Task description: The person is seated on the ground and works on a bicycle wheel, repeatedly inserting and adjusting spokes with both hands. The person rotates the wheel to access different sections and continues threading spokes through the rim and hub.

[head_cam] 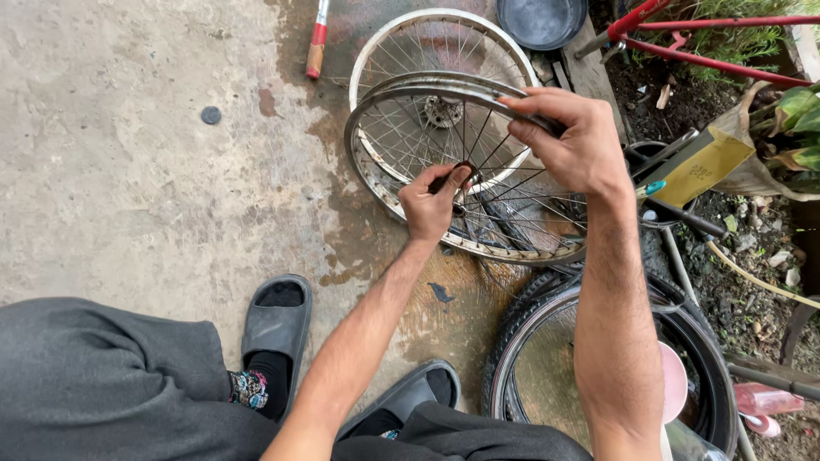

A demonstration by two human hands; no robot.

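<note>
A bare spoked bicycle wheel rim [376, 175] stands tilted in front of me. My right hand [572, 141] grips its upper edge and steadies it. My left hand [436, 201] pinches a small dark tool [453, 173] at the spokes near the middle of this wheel. Behind it a second spoked rim [401, 38] lies flat on the concrete, its hub [442, 111] showing through the spokes.
A wheel with a black tyre [512, 341] lies by my right knee. A dark round pan [541, 21] and a red frame [709, 51] sit at the top right, a red-handled tool [317, 43] at the top. A yellow box [705, 162] and soil lie right. My sandalled feet [278, 320] rest below.
</note>
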